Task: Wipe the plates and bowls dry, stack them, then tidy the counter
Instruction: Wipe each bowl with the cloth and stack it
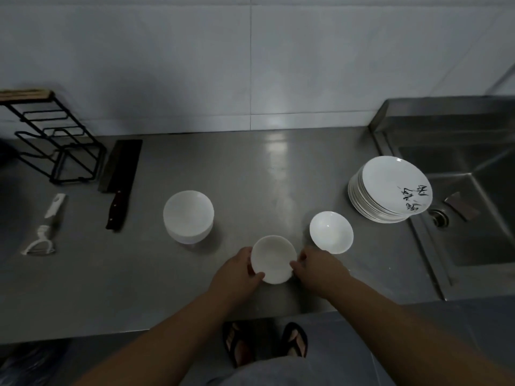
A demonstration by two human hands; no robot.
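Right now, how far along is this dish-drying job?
Looks done: white plates with black writing stacked beside the steel sink; several white bowls stacked to the person's left. In hand: left hand and right hand grip one small white bowl. Left: a lone white bowl waits unstacked, and the dark cleaver and white peeler lie loose on the grey steel counter.

small white bowl [274, 259] upright, gripped by left hand [237, 271] and right hand [315, 270] | second white bowl [331, 232] upright, just right | bowl stack [188, 217] left | plate stack [390, 190] far right, black script on top
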